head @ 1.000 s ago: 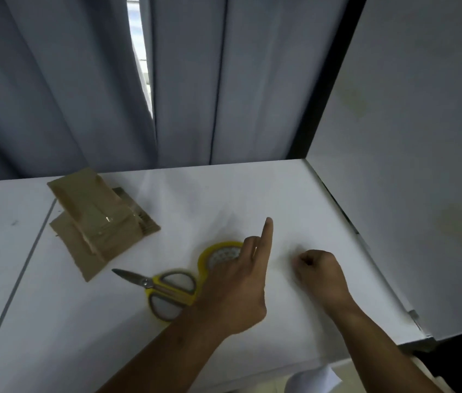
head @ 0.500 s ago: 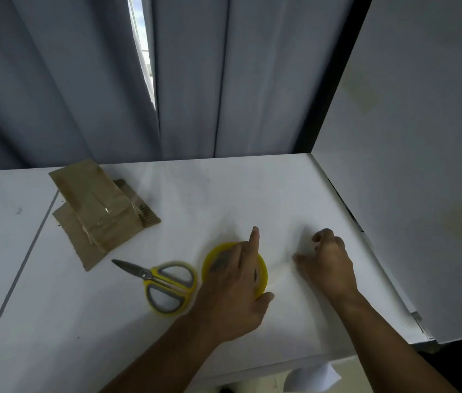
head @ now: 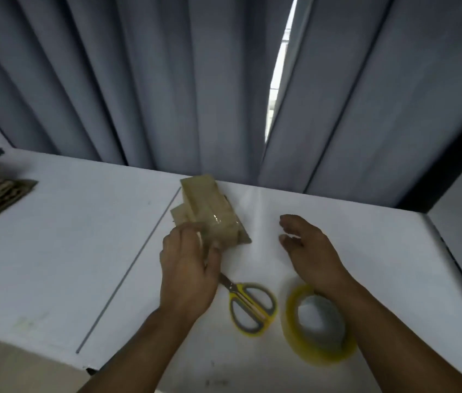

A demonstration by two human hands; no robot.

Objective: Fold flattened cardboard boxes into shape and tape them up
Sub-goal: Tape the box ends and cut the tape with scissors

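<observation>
Evidently, on the white desk (head: 54, 251), our left hand (head: 187, 273) clamps its fingers (head: 181, 231) on the near end of the taped cardboard box (head: 210, 205), probably to lift it. Our right hand (head: 309, 251) hovers beside, fingers (head: 289, 222) apart, empty. The tape roll (head: 323, 357) and scissors (head: 248, 304) lie behind our fingers, handy.

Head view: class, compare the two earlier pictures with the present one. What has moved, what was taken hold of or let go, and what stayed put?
The left hand left the tape roll and moved forward to the taped cardboard box, and now grips its near end. The right hand uncurled and its fingers are now relaxed, to the right of the box. The scissors and tape roll stayed lying on the table.
</observation>
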